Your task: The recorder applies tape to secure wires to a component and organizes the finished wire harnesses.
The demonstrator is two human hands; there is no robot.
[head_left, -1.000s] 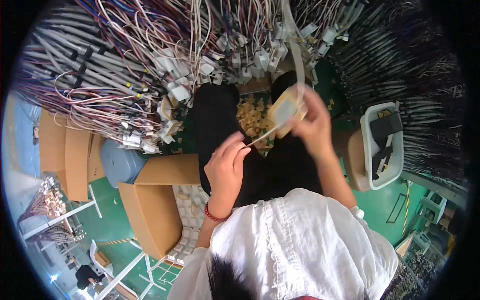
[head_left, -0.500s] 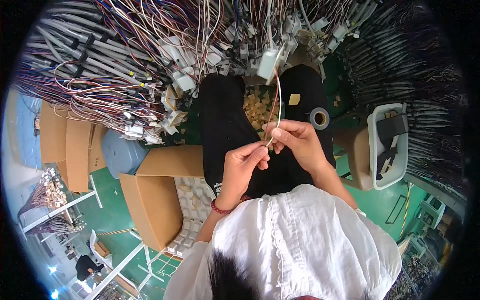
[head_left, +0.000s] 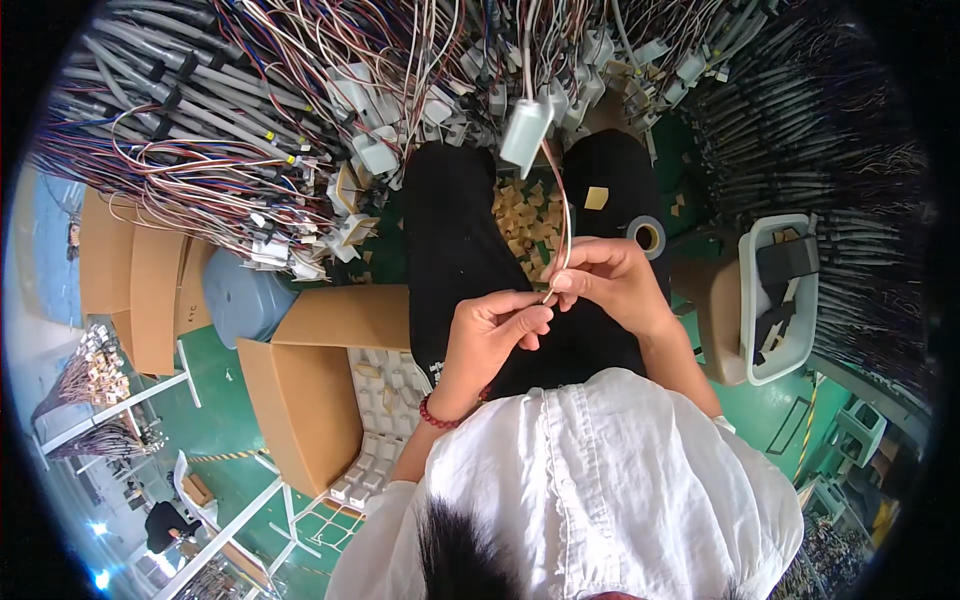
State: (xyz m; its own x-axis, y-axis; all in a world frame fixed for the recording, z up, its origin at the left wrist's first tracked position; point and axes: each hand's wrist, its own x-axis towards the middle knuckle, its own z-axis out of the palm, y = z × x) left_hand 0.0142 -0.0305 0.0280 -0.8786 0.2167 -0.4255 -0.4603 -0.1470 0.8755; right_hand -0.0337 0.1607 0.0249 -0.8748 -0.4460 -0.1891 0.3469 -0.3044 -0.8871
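My left hand pinches the lower end of a thin wire pair, one white and one reddish-brown. Just right of it, my right hand grips the same wires between thumb and fingers. The two sets of fingertips nearly touch above my lap. From there the wires rise to a white plastic connector housing, which hangs tilted from the bundle above. The very tips of the wires are hidden by my fingers.
Dense hanging cable bundles fill the far side. A cardboard box with white parts stands at left, near a blue stool. A bin with dark scraps stands at right. A tape roll lies by my right knee; paper squares litter the floor.
The connector housing has swung slightly left and tilted more. Both hands have shifted a little right, and my fingertips have closed in together on the wires.
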